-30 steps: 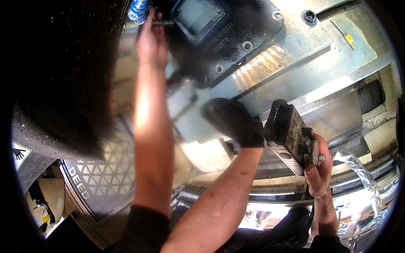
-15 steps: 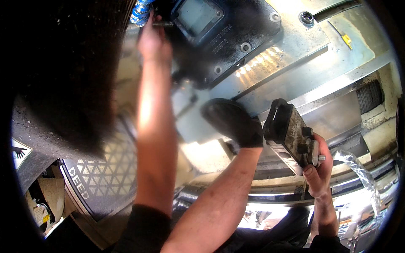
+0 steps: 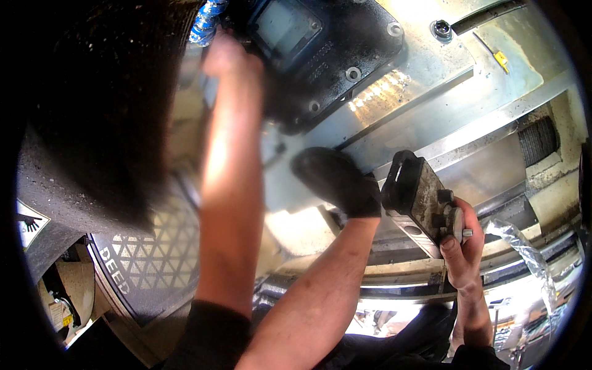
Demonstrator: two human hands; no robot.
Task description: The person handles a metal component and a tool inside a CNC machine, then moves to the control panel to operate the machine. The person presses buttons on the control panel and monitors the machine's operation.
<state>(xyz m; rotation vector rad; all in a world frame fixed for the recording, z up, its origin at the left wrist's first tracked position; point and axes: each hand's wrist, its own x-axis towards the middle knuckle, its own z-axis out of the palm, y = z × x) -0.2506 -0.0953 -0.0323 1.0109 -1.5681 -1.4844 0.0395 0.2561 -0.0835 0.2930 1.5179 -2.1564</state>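
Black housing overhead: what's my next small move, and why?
Probably shift the gloved right hand up under the housing to steady it: that hand rests only on the plate below, and the left hand alone works at the housing's edge by the blue hose.

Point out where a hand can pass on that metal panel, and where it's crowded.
Bare metal lies between the black housing and the round bolt, and along the long plate above the ledge. It is crowded lower left: the left hand at the housing, the gloved right hand, and another person's hand holding a black block.
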